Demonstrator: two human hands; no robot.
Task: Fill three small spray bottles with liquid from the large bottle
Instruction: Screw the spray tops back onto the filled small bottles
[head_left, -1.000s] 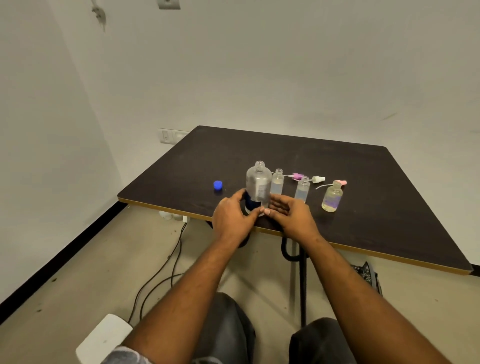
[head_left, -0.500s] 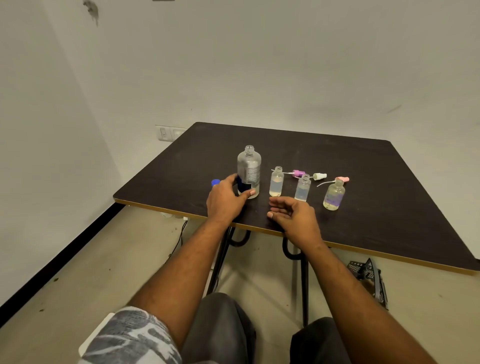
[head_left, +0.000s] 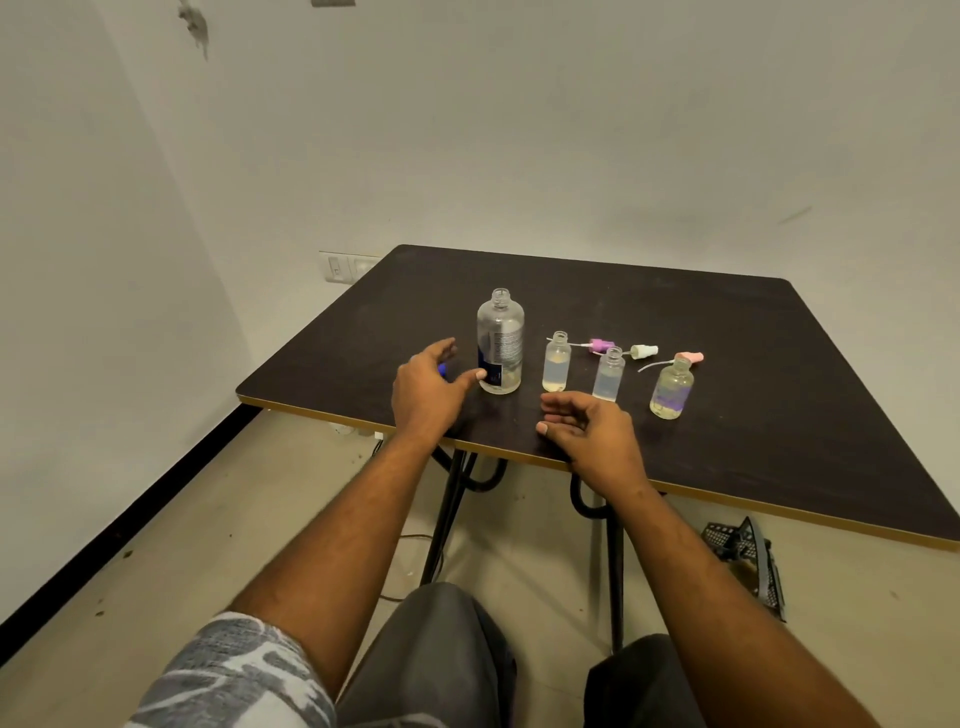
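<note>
The large clear bottle (head_left: 500, 343) stands uncapped and upright on the dark table (head_left: 753, 415), nearly empty. To its right stand three small open bottles: one (head_left: 557, 362), a second (head_left: 609, 375) and a rounder one (head_left: 672, 389) with purple tint. Three spray tops lie behind them: purple (head_left: 601, 345), white (head_left: 644, 352), pink (head_left: 690, 357). My left hand (head_left: 428, 392) is just left of the large bottle with fingers spread, thumb tip near its base, covering most of the blue cap (head_left: 442, 369). My right hand (head_left: 592, 431) rests near the front edge, fingers loosely curled, holding nothing.
The table's front edge (head_left: 519, 457) runs under my wrists. A wall socket (head_left: 343, 267) sits behind the table's left corner. A black mesh object (head_left: 748, 561) lies on the floor to the right. My knees are below the table.
My left hand has let go of the large bottle and opened to its left. My right hand has drawn back from the bottle toward the table's front edge.
</note>
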